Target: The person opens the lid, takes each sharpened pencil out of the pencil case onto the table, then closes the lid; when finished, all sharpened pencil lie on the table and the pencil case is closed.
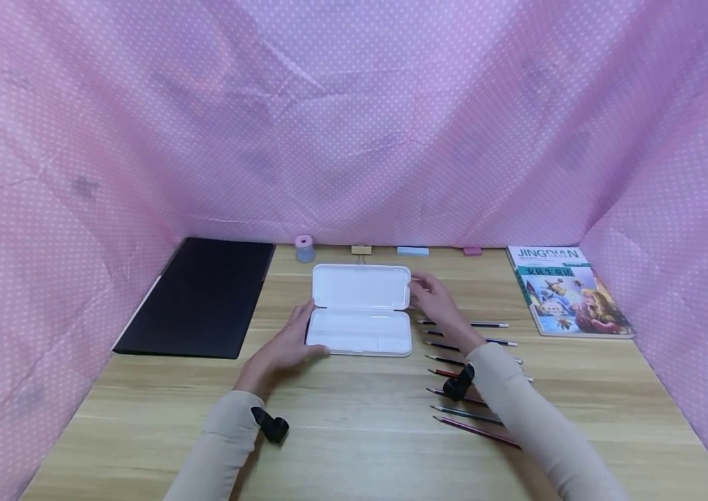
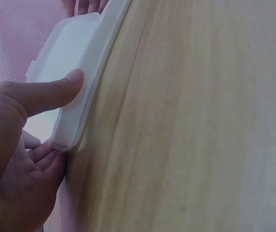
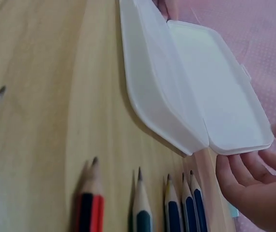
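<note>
A white pencil case (image 1: 337, 330) lies unfolded on the table, its lid (image 1: 361, 287) tipped back and its shallow inside bare. My left hand (image 1: 287, 341) grips the case's left end; in the left wrist view the thumb (image 2: 55, 93) lies over the front wall while the fingers are at the corner. At the right end of the lid, my right hand (image 1: 435, 299) pinches the corner, fingers beneath and thumb at the edge in the right wrist view. Beneath and beside the right forearm lies a row of several sharpened pencils (image 1: 469, 427), points toward the case.
A black folder (image 1: 203, 299) lies at left and a picture-covered book (image 1: 569, 292) at right. Along the back are a small pink-and-blue cylinder (image 1: 304, 249), a binder clip (image 1: 361, 250), a light blue block (image 1: 413, 251) and a pink block (image 1: 472, 251). Pink dotted cloth (image 1: 354, 139) hangs behind.
</note>
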Demonstrator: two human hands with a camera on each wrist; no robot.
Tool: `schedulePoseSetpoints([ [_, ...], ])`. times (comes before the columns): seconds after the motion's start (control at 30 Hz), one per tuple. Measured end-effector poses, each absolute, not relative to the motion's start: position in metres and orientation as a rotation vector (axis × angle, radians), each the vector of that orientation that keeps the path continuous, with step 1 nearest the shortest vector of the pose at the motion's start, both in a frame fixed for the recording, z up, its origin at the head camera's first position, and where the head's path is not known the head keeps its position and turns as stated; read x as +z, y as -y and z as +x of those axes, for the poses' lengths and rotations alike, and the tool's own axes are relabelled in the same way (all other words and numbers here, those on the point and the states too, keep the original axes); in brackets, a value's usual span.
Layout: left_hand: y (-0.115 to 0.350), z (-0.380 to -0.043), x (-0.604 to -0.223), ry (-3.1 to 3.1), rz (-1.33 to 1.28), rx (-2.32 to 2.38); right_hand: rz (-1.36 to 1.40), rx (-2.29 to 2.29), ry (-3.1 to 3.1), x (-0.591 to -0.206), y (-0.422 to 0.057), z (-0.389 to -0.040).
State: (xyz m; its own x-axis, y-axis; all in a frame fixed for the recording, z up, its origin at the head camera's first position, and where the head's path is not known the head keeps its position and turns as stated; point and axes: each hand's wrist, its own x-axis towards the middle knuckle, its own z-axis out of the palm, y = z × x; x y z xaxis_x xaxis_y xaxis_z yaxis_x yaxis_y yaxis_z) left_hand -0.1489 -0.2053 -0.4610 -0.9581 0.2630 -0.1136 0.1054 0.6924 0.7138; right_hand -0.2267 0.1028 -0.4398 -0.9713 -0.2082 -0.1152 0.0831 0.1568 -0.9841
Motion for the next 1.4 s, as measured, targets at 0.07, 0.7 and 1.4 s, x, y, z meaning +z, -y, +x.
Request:
schedulePoseSetpoints([
  [0.07,0.204,-0.149,-0.461,-2.690,0.284,1.153,-0.108,-1.960,-2.155,-0.439,-0.103,-0.227],
  [0.7,0.204,-0.146,-0.463,-2.679,0.262,1.228,-0.457,-1.733,-2.316,-0.419,-0.122,-0.182],
  [1.4,0.208,-0.146,-0.466,-2.755,0.303,1.174,-0.624,-1.265,-2.366,-0.443,-0.128,-0.180],
])
